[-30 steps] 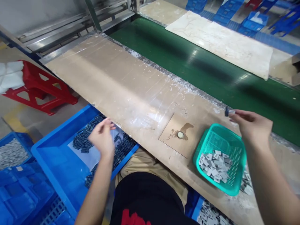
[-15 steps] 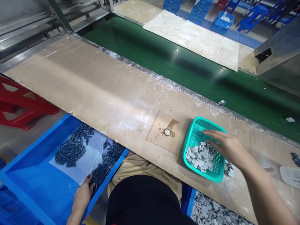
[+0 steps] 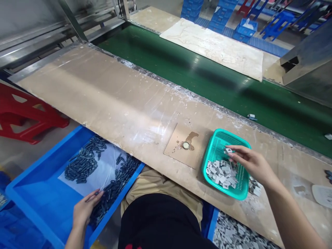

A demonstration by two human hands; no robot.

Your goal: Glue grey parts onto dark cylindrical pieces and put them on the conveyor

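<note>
Head view, seated person at a tan worktable (image 3: pixel 109 93) beside a green conveyor belt (image 3: pixel 207 83).

Right hand (image 3: pixel 252 162) — over the teal mesh basket (image 3: pixel 234 192), which sits on the table's near edge. Thumb and forefinger are pinched on one small grey piece (image 3: pixel 228 150), lifted just above the heap of grey pieces (image 3: pixel 220 173) in the basket's left half; the other fingers are loosely curled. A few more grey pieces lie on the table just right of the basket.

Left hand (image 3: pixel 84 211) — down in the blue crate (image 3: pixel 38 200) below the table's near edge, fingers half curled, tips touching the dark small parts (image 3: pixel 114 188) at the crate's right side. Whether it has closed on one cannot be told. A second cluster of dark parts lies further left on a clear plastic sheet (image 3: pixel 103 174) lining the crate.

Other items: thin square board (image 3: pixel 178 152) w/ a small round metal ring (image 3: pixel 186 145) on it, just left of the basket; one small part (image 3: pixel 251 117) on the belt near its front edge; red stool (image 3: pixel 28 114) at left; more grey pieces in a bin (image 3: pixel 233 235) under the table, lower right.
</note>
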